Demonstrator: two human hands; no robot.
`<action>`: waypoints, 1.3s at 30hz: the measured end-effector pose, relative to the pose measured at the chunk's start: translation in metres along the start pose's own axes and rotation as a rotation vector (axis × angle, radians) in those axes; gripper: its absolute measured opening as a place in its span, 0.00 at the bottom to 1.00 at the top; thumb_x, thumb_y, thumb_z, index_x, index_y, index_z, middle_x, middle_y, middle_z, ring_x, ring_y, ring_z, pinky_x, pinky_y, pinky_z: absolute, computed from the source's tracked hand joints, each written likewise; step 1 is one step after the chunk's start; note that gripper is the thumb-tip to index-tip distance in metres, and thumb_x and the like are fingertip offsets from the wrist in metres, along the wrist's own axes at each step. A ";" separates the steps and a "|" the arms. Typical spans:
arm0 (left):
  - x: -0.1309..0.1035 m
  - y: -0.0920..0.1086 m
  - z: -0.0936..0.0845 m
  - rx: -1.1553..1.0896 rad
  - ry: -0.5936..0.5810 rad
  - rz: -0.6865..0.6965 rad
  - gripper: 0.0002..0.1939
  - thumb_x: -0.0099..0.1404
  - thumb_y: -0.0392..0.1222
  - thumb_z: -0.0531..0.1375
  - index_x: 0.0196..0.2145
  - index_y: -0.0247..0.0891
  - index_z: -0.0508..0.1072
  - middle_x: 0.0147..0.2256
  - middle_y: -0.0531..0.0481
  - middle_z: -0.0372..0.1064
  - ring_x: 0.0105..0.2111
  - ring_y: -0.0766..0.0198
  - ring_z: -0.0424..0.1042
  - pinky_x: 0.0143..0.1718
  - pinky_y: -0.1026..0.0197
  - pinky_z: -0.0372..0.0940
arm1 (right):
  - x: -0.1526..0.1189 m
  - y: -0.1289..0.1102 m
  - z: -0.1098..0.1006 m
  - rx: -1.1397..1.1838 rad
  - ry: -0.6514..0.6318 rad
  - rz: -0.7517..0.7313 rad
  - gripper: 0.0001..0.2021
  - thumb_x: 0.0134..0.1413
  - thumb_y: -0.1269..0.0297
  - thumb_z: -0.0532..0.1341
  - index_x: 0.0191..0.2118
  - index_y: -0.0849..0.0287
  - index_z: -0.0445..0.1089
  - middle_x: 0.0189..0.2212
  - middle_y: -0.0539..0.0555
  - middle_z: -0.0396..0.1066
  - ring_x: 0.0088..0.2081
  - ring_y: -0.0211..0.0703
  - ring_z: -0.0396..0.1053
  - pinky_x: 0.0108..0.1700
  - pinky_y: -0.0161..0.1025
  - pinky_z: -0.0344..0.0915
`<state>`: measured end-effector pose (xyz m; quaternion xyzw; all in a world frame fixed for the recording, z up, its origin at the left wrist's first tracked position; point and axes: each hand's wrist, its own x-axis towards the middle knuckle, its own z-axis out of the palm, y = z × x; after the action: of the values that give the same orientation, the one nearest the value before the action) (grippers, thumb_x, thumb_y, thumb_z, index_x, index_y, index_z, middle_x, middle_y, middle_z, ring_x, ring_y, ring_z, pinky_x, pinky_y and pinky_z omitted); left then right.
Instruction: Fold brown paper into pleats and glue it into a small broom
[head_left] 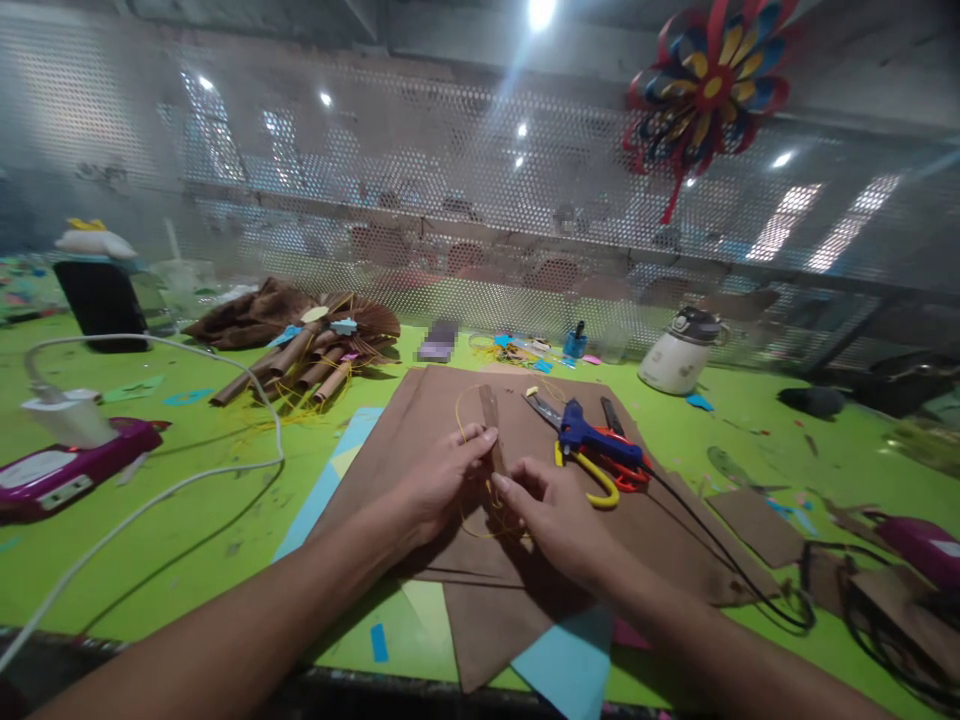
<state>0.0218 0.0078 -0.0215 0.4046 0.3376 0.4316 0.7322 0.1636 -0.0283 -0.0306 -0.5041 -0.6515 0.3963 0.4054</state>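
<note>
A narrow strip of folded brown paper (490, 408) stands tilted between my hands, above larger brown paper sheets (405, 440). My left hand (450, 470) pinches its middle between thumb and fingers. Lower down, my right hand (551, 505) is closed with thumb against fingers at the strip's bottom end, where thin yellow string (480, 533) loops round. Right of my hands lie a blue glue gun (589, 432), scissors with a yellow handle (604, 490) and a red-orange handled tool (634, 470). Part of the string is hidden by my fingers.
Rolled brown paper pieces with yellow string (319, 365) lie at the back left. A white cable (279, 430) runs from a purple power strip (75, 470). At the back right stands a white jug (679, 355). The glue gun's black cord (712, 535) trails right across the green table (187, 560).
</note>
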 end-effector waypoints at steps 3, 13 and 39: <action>0.003 -0.003 -0.004 -0.008 0.008 0.004 0.10 0.59 0.42 0.62 0.28 0.36 0.64 0.23 0.55 0.64 0.21 0.70 0.63 0.24 0.67 0.58 | -0.002 -0.001 0.001 0.010 -0.061 0.010 0.12 0.55 0.58 0.57 0.27 0.61 0.66 0.22 0.50 0.67 0.26 0.38 0.64 0.28 0.33 0.59; 0.004 -0.007 -0.005 -0.035 0.014 0.023 0.11 0.58 0.41 0.62 0.26 0.36 0.63 0.21 0.55 0.62 0.20 0.70 0.62 0.22 0.68 0.55 | -0.005 0.002 0.003 0.063 -0.066 -0.006 0.11 0.55 0.61 0.57 0.24 0.59 0.62 0.20 0.48 0.64 0.24 0.36 0.60 0.27 0.33 0.57; -0.002 -0.007 0.005 -0.083 -0.027 0.046 0.13 0.55 0.42 0.66 0.26 0.34 0.65 0.22 0.55 0.63 0.23 0.69 0.65 0.28 0.65 0.61 | 0.004 0.007 0.001 -0.095 0.147 -0.127 0.14 0.57 0.57 0.56 0.25 0.60 0.64 0.20 0.48 0.64 0.25 0.36 0.60 0.27 0.33 0.56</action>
<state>0.0281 0.0026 -0.0255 0.3873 0.3001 0.4566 0.7426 0.1639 -0.0238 -0.0368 -0.5084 -0.6685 0.3004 0.4520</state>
